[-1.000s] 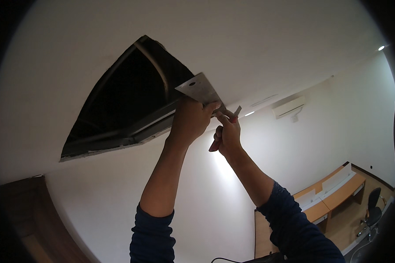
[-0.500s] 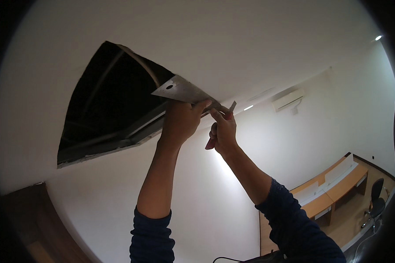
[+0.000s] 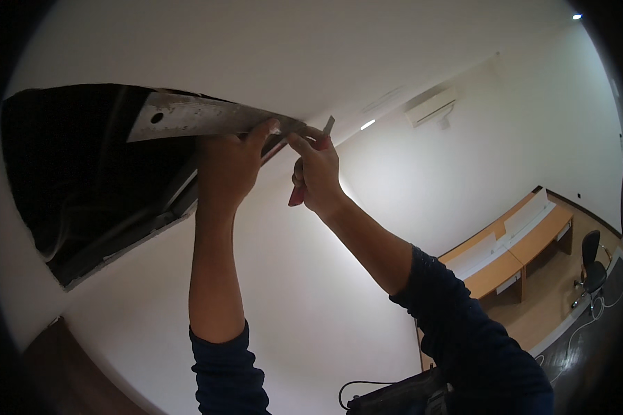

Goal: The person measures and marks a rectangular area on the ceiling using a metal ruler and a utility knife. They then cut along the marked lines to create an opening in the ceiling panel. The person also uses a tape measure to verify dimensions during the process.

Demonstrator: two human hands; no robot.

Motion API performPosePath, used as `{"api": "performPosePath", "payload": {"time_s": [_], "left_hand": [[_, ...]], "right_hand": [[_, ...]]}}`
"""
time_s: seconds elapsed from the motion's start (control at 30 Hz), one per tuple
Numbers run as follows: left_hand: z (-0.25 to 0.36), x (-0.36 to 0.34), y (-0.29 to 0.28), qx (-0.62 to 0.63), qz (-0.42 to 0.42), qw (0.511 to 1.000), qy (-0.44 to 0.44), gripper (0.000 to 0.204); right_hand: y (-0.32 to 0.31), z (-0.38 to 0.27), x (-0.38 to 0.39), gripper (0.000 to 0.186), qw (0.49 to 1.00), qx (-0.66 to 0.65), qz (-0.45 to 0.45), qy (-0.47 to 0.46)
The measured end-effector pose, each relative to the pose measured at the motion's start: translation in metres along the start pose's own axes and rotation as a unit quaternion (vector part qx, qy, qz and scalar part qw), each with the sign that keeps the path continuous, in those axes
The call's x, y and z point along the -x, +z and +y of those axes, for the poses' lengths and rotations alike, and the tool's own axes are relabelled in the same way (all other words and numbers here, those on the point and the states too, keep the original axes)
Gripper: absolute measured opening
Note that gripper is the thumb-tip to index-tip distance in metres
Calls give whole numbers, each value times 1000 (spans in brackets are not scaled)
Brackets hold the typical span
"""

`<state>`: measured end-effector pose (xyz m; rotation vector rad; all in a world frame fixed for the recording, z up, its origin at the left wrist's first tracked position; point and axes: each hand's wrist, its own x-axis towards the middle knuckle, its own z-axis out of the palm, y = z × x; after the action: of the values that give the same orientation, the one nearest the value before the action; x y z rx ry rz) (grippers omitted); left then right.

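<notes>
A wide, scuffed metal straightedge (image 3: 194, 114) with a round hole near one end lies along the edge of a dark opening (image 3: 97, 166) in the white ceiling. My left hand (image 3: 227, 169) grips it from below, the thumb on its face near the opening's right corner. Close beside, my right hand (image 3: 320, 169) is closed round a red utility knife (image 3: 297, 196). The knife's blade end sticks up past the fingers, and part of its handle shows under the palm. My right fingertips are at the straightedge's far end; whether they touch it I cannot tell.
Metal framing (image 3: 180, 190) runs along the opening's near edge. An air conditioner (image 3: 432, 107) hangs on the far wall. Below right are wooden desks (image 3: 495, 277) and a black chair (image 3: 591, 263). A black bag-like object (image 3: 398, 395) with a cable sits at the bottom.
The view has shifted, so my hands, the straightedge and the knife now appear farther left and higher. The straightedge lies at a flatter angle in view. Both hands keep their holds.
</notes>
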<state>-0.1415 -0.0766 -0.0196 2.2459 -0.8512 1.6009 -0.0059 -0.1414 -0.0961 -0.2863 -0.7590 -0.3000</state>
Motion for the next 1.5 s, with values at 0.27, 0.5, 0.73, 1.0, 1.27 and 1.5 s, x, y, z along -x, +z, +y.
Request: {"api": "performPosePath", "payload": {"time_s": [0.27, 0.5, 0.73, 1.0, 1.27, 1.5], "left_hand": [[0, 0, -1, 1, -1, 1000, 16, 32], [-5, 2, 1, 25, 7, 1000, 15, 34], [-6, 4, 0, 65, 3, 996, 57, 22], [-7, 4, -1, 54, -10, 997, 58, 21], [-11, 5, 0, -18, 1, 997, 69, 30], [-18, -1, 5, -4, 25, 998, 53, 33]], "right_hand": [[3, -1, 2, 35, 1000, 3, 15, -5], [2, 6, -1, 41, 999, 22, 25, -21], [-1, 10, 1, 34, 999, 13, 3, -45], [2, 7, 2, 31, 998, 30, 4, -47], [-4, 10, 1, 36, 997, 55, -12, -46], [-37, 11, 11, 21, 943, 265, 40, -199]]}}
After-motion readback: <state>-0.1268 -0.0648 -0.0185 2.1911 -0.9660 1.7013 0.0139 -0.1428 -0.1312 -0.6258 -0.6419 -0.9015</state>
